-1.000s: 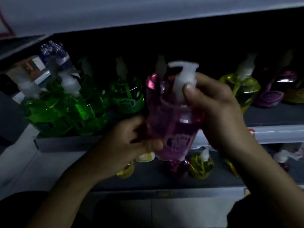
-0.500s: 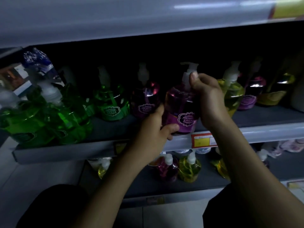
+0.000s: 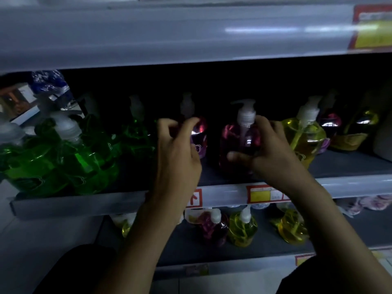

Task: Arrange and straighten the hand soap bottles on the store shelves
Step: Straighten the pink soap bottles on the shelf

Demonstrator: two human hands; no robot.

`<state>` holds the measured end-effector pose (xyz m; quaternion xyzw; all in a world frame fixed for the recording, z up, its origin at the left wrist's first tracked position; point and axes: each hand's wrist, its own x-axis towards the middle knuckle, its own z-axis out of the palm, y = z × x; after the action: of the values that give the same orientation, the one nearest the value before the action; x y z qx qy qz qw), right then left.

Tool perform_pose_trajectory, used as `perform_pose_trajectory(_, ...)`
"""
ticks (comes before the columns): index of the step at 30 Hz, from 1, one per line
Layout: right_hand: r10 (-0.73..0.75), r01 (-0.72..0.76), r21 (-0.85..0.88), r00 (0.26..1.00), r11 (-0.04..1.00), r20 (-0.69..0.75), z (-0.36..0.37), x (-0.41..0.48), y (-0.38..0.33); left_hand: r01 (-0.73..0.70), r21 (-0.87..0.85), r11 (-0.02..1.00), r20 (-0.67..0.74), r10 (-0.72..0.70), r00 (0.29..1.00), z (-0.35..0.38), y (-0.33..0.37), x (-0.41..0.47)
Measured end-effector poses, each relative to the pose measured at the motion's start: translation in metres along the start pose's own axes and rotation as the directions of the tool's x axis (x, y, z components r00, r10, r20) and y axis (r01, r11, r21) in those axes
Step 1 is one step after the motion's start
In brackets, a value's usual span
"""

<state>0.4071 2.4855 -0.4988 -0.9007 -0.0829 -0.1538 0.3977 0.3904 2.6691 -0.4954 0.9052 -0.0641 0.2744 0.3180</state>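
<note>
Right hand (image 3: 273,158) fingers wrap the pink soap bottle (image 3: 237,136); left hand (image 3: 178,153) fingers curl at the purple soap bottle (image 3: 200,132) neck, grip unclear.

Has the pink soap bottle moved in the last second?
Yes. The pink bottle now stands behind the shelf edge, beside the yellow bottle, with the right hand gripping it. A second ago it was held out in front of that edge.

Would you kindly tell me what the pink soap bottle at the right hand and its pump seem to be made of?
Pink soap bottle: probably clear, glossy plastic; the dip tube shows through and a highlight glints. Pump: seemingly opaque white plastic, duller, with a ribbed collar.
</note>
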Motion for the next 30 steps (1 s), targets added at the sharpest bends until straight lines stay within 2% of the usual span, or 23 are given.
perform_pose_trajectory(2,-0.006,0.005,-0.05,1.0,0.999,-0.025,0.001,-0.005,0.001,0.031,0.048,0.998,0.064,-0.034,0.997,-0.001,-0.006,0.008)
perform_pose_trajectory(5,0.019,-0.02,-0.019,0.996,1.0,-0.085,0.007,-0.001,0.001,0.037,0.045,0.998,0.151,-0.043,0.988,0.003,-0.009,0.014)
perform_pose_trajectory(14,0.071,-0.068,0.044,0.995,0.997,-0.073,0.028,0.027,0.01,-0.033,0.116,0.993,0.11,0.02,0.994,0.001,-0.019,0.012)
perform_pose_trajectory(19,0.032,-0.03,0.09,0.999,0.996,-0.022,0.042,0.032,0.009,-0.03,0.117,0.993,0.1,0.018,0.995,0.001,-0.023,0.011)
perform_pose_trajectory(25,-0.026,0.02,-0.055,0.995,0.998,-0.097,0.04,0.017,0.001,-0.055,0.091,0.994,0.143,0.042,0.989,0.001,-0.027,0.005)
perform_pose_trajectory(27,-0.07,0.049,-0.112,0.979,0.992,-0.19,0.037,-0.001,-0.006,-0.05,0.046,0.998,0.075,0.046,0.996,0.001,-0.024,-0.004)
perform_pose_trajectory(30,-0.216,0.184,-0.133,0.932,0.974,-0.292,0.03,-0.035,-0.02,-0.156,-0.016,0.988,-0.08,0.155,0.985,0.0,-0.021,-0.027)
